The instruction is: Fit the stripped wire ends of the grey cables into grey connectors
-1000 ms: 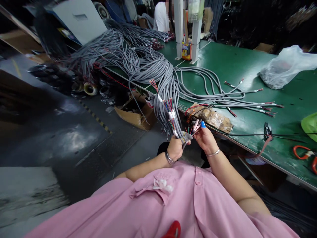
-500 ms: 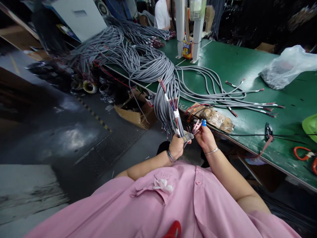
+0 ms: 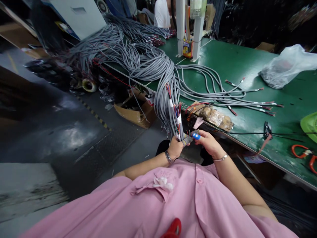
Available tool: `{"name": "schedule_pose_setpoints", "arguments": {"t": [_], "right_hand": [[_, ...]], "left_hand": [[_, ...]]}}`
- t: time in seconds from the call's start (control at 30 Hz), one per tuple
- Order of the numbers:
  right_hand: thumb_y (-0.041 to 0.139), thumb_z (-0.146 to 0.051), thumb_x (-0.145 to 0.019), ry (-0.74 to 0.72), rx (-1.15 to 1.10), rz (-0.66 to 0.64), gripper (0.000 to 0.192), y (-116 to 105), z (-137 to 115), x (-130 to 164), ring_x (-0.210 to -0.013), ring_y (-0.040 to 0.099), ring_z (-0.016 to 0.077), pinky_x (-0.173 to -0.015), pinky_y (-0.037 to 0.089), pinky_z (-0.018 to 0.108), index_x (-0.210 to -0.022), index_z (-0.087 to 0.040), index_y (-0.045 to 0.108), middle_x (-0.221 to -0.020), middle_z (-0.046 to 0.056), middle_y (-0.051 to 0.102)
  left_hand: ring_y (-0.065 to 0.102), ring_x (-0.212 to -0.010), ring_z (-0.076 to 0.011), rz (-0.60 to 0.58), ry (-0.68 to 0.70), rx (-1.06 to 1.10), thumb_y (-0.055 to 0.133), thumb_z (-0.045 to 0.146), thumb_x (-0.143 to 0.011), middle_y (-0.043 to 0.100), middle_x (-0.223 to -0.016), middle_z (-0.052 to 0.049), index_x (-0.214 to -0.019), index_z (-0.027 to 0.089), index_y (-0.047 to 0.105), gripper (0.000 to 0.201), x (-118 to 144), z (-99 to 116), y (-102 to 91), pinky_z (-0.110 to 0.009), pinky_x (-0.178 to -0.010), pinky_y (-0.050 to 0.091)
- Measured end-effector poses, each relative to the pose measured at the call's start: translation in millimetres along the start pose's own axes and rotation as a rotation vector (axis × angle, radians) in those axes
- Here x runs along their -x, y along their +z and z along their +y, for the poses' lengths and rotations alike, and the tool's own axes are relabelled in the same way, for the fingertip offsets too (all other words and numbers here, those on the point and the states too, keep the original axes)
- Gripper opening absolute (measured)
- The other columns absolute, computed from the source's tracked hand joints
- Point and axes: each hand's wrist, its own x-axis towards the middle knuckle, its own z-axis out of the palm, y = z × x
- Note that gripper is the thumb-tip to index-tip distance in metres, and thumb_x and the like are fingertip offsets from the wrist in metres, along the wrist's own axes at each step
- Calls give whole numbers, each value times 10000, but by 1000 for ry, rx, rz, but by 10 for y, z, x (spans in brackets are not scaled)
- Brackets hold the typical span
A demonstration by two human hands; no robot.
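The right hand (image 3: 208, 142) has dropped from where it was a second ago and is now pinching the coloured wires at the cable end (image 3: 187, 138), which the left hand (image 3: 176, 147) is gripping tight just off the table (image 3: 235, 62) edge, so the fiddly bit looks underway.

We sit at the edge of a long green desk (image 3: 235, 62) that runs off to the right. Two white posts (image 3: 188, 29) rise from its far end. A crumpled clear plastic bag (image 3: 287, 67) lies on the far right of the desk. To our left the floor (image 3: 61, 132) is dark grey and shiny, catching a patch of light, with a yellow-and-black striped line across it. An open cardboard box (image 3: 135, 110) stands on the floor beside the desk. A white panel (image 3: 79, 13) leans at the back left.
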Motion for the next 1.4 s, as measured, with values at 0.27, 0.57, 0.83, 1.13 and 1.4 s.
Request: {"name": "schedule_pose_setpoints", "arguments": {"t": [0.27, 0.57, 0.83, 1.13, 1.4], "right_hand": [[750, -306, -709, -342, 327, -22, 84, 40, 1, 66, -737, 570, 182, -749, 479, 339, -737, -229, 728, -761, 25, 660], [761, -331, -706, -256, 68, 136, 348, 59, 125, 170, -844, 595, 174, -756, 505, 307, -1035, -256, 678, -979, 32, 668], [740, -347, -724, -207, -38, 255, 163, 186, 266, 140, -597, 512, 104, -546, 428, 227, -785, -214, 668, -694, -25, 610], [741, -350, -716, -234, 2, 81, 183, 319, 37, 31, -510, 520, 127, -519, 479, 292, -690, -209, 628, -614, -22, 580], [746, -349, -721, -236, -29, 275, 161, 330, 169, 11, -583, 479, 103, -519, 385, 229, -775, -209, 687, -683, -16, 606]], "left_hand": [[436, -519, -76, -280, -40, -271, 796, 318, -590, 547, -565, 24, -633, 123, 616, 269, -32, 3, -99, -214, -507, 347], [517, -491, -98, -146, -100, 0, 798, 363, -605, 596, -556, -12, -670, 127, 624, 301, -45, 57, -36, -217, -476, 354], [505, -480, -90, -164, -96, -12, 805, 367, -604, 596, -552, -13, -652, 123, 633, 302, -31, 52, -32, -219, -479, 365], [513, -486, -95, -188, -83, -9, 799, 366, -609, 599, -568, -9, -673, 126, 636, 298, -72, 19, -117, -221, -482, 387], [529, -477, -107, -46, -51, 91, 796, 400, -616, 606, -538, -24, -646, 129, 638, 315, -27, 4, -70, -229, -469, 404]]}}
